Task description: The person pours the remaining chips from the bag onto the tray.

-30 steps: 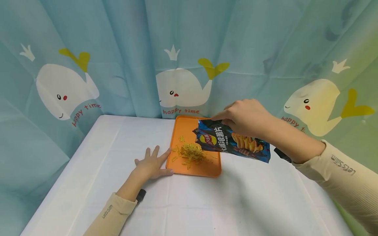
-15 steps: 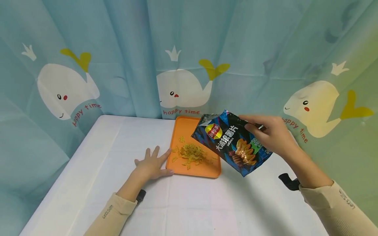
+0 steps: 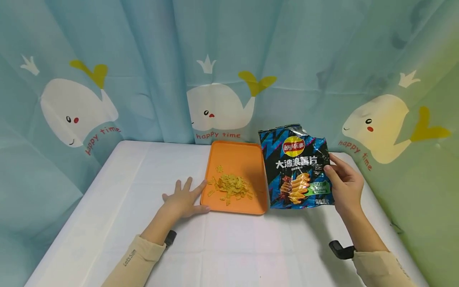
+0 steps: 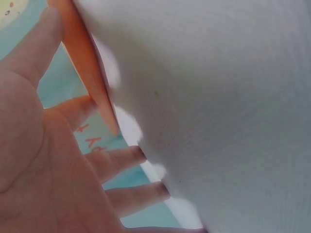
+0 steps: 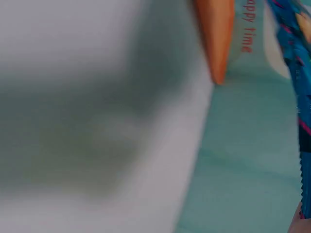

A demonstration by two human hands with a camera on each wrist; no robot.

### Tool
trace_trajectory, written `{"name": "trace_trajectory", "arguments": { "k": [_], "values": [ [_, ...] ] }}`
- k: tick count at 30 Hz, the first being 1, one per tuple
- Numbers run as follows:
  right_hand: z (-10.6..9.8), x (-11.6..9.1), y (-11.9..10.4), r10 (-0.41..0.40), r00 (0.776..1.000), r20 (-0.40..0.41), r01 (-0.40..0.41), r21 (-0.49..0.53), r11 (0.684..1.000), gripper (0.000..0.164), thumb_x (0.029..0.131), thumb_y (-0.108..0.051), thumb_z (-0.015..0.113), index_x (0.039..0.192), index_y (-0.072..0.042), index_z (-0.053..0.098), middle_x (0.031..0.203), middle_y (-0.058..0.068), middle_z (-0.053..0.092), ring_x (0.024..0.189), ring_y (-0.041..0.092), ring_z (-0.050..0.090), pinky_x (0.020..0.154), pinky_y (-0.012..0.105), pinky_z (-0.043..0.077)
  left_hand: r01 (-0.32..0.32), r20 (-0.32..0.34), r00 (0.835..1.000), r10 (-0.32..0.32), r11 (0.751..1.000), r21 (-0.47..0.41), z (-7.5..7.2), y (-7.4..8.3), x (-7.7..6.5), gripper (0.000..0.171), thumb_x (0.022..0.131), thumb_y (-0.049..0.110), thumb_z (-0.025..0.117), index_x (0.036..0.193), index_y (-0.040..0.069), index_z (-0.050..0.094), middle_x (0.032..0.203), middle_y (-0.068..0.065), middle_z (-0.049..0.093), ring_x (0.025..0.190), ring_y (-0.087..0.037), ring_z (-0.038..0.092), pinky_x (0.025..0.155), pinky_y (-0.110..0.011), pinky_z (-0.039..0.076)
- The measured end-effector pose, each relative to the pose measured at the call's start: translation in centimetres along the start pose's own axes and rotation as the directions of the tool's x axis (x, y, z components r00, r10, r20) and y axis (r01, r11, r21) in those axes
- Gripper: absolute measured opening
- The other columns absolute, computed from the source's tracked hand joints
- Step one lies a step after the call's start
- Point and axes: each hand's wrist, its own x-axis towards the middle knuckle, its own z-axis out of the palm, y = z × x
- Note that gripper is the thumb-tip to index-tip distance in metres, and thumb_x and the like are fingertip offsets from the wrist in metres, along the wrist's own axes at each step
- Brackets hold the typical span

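My right hand (image 3: 346, 183) pinches the right edge of a dark blue and black chip bag (image 3: 295, 167), thumb on its front. The bag hangs upright above the table, just right of the orange tray (image 3: 238, 151), its printed front facing me and its upper right corner torn away. A small heap of broken potato chips (image 3: 233, 185) lies on the tray. With fingers spread, my left hand (image 3: 179, 203) rests at the tray's left edge; in the left wrist view its thumb and a finger touch the tray's side (image 4: 82, 53). Only the bag's edge (image 5: 302, 97) shows in the right wrist view.
A white cloth (image 3: 229, 247) covers the table. Behind the table and along its sides hangs a blue-green curtain (image 3: 150, 79) printed with whales. The tray reaches close to the table's back edge.
My right hand has swung the chip bag from tipped over the tray to upright, moving it right and off the chips. The left hand has stayed at the tray's edge.
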Motion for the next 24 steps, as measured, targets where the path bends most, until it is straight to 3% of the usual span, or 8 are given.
{"name": "trace_trajectory", "arguments": {
  "k": [2,5,9,12,18,22,24],
  "values": [
    [0.0,0.0,1.0,0.132,0.989,-0.069,-0.126,0.09,0.988,0.041,0.09,-0.015,0.074,0.13,-0.013,0.068,0.09,-0.006,0.073,0.079,0.008,0.065,0.067,0.013,0.054,0.005,0.002,1.0,-0.005,1.0,-0.004,-0.1,-0.1,-0.1,0.092,0.086,0.066,0.064,0.16,0.034,0.02,0.165,-0.023,0.01,0.147,-0.057,0.004,0.095,-0.088,0.014],
    [0.0,0.1,2.3,0.276,0.953,-0.123,-0.256,0.158,0.954,0.044,0.089,-0.019,0.076,0.131,-0.019,0.068,0.093,-0.007,0.072,0.079,0.007,0.066,0.065,0.014,0.055,0.001,0.001,1.0,-0.001,1.0,-0.006,-0.1,-0.2,-0.1,0.092,0.086,0.066,0.064,0.16,0.033,0.021,0.165,-0.023,0.01,0.147,-0.058,0.004,0.095,-0.088,0.014],
    [-0.1,0.7,4.0,0.363,0.921,-0.143,-0.34,0.162,0.926,0.043,0.09,-0.02,0.076,0.132,-0.022,0.068,0.09,-0.01,0.07,0.075,0.005,0.065,0.063,0.014,0.054,-0.006,-0.005,1.0,0.006,1.0,-0.007,-0.1,-0.3,0.0,0.092,0.085,0.066,0.065,0.16,0.033,0.021,0.165,-0.024,0.01,0.147,-0.058,0.004,0.095,-0.089,0.015],
    [-0.3,1.1,5.2,0.386,0.911,-0.146,-0.368,0.135,0.92,0.042,0.092,-0.019,0.073,0.133,-0.022,0.067,0.087,-0.012,0.069,0.077,0.003,0.064,0.065,0.013,0.052,-0.007,-0.011,1.0,0.007,1.0,-0.007,0.0,-0.5,0.1,0.092,0.085,0.066,0.065,0.16,0.033,0.021,0.165,-0.023,0.01,0.147,-0.057,0.004,0.095,-0.089,0.015],
    [-0.6,1.9,6.6,0.405,0.904,-0.137,-0.411,-0.019,0.911,0.042,0.096,-0.023,0.068,0.137,-0.022,0.063,0.086,-0.016,0.066,0.083,0.0,0.06,0.07,0.009,0.048,-0.005,-0.015,1.0,0.005,1.0,-0.006,0.1,-0.4,0.2,0.093,0.085,0.067,0.064,0.16,0.034,0.021,0.165,-0.023,0.01,0.147,-0.057,0.004,0.095,-0.089,0.015],
    [-0.8,2.3,7.1,0.427,0.902,-0.067,-0.43,-0.22,0.876,0.047,0.099,-0.028,0.063,0.145,-0.021,0.055,0.093,-0.018,0.062,0.088,0.0,0.056,0.072,0.012,0.046,-0.003,-0.011,1.0,0.003,1.0,-0.007,0.0,-0.2,0.2,0.092,0.085,0.066,0.065,0.16,0.034,0.021,0.165,-0.023,0.01,0.147,-0.057,0.004,0.095,-0.088,0.015],
    [-0.9,2.5,7.4,0.434,0.901,-0.023,-0.418,-0.32,0.85,0.049,0.1,-0.03,0.06,0.148,-0.02,0.051,0.101,-0.013,0.063,0.088,-0.001,0.055,0.072,0.012,0.046,-0.003,-0.009,1.0,0.003,1.0,-0.004,0.0,-0.2,0.1,0.092,0.085,0.066,0.064,0.16,0.034,0.021,0.165,-0.023,0.01,0.147,-0.057,0.004,0.096,-0.088,0.016]
  ]
}}
